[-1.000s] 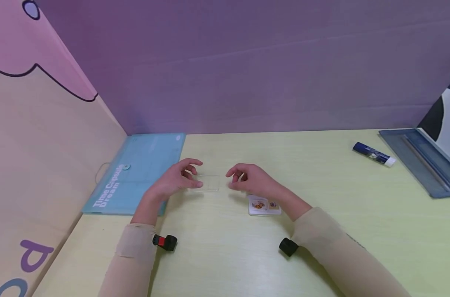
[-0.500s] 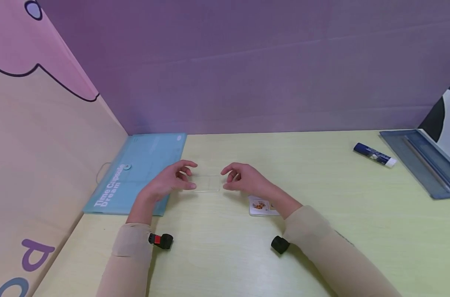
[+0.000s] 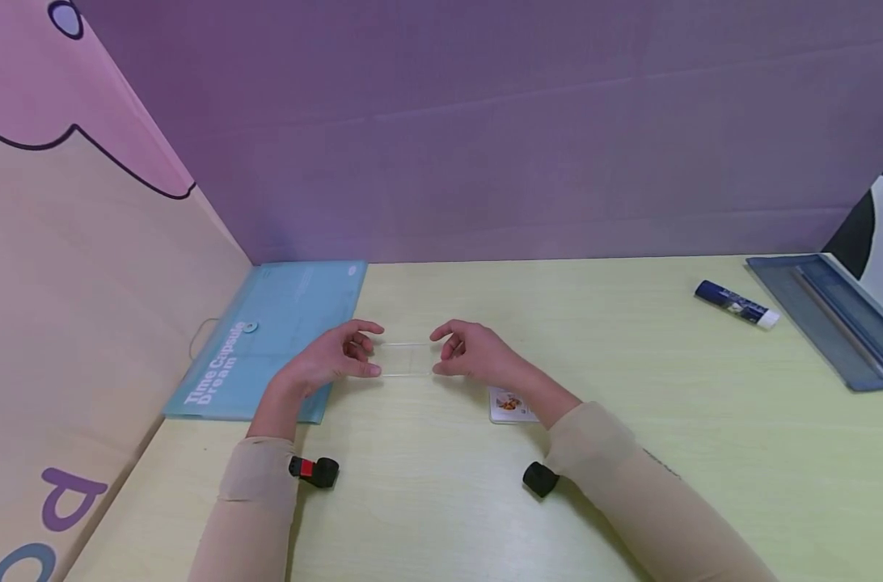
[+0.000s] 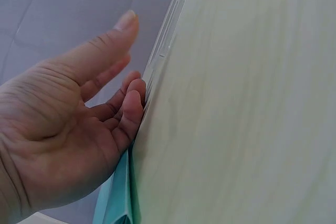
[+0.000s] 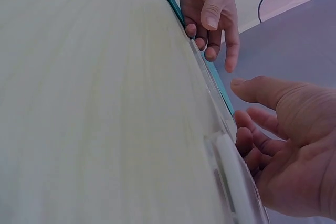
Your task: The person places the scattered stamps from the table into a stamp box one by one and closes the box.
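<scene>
I see both hands at the middle of the yellow-green table (image 3: 631,364), one at each end of a clear plastic card case (image 3: 407,359) that lies flat on the table. My left hand (image 3: 332,360) touches the left end of the case with curled fingertips (image 4: 134,98), and the thumb stays above it, a little apart. My right hand (image 3: 478,356) does the same at the right end: its fingers (image 5: 244,140) are bent against the edge, the thumb raised over it. I cannot tell if the case is already lifted or only touched.

Just behind the right wrist there is a small picture card (image 3: 510,404) on the table. A light blue document folder (image 3: 274,323) lies left of the left hand. Far at the right I see a glue stick (image 3: 736,303) and a grey-blue folder (image 3: 827,315).
</scene>
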`<state>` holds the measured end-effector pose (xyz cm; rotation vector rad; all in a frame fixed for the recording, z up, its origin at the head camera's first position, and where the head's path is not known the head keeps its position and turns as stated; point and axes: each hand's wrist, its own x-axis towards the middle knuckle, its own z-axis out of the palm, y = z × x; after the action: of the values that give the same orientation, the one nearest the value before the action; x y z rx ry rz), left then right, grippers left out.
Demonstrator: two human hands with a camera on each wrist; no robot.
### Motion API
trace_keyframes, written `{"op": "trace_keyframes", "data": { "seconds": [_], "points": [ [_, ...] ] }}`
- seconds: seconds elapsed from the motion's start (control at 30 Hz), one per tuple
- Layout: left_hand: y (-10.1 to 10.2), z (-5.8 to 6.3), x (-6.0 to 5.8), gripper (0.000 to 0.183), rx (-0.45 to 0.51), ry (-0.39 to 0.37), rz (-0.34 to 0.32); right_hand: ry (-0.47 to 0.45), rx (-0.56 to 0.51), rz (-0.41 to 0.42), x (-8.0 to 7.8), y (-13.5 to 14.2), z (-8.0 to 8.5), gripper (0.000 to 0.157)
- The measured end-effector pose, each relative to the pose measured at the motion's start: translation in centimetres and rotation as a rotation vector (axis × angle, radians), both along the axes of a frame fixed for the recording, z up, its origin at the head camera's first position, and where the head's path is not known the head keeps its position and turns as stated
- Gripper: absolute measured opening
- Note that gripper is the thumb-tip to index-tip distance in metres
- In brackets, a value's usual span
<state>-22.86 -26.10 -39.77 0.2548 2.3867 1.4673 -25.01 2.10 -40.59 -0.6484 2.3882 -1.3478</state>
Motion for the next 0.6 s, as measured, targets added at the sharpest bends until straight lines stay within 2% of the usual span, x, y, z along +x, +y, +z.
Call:
{"op": "trace_keyframes", "data": {
  "seconds": [0.3, 0.6],
  "points": [
    [-0.11, -0.95, -0.47, 0.063, -0.009, -0.020, 0.005, 0.003, 0.070, -0.004, -0.07, -0.56, -0.14, 0.054],
    [0.32, -0.87, -0.48, 0.059, -0.095, 0.006, 0.017, 0.043, 0.150, -0.004, -0.11, -1.07, 0.01, 0.056]
  ]
}}
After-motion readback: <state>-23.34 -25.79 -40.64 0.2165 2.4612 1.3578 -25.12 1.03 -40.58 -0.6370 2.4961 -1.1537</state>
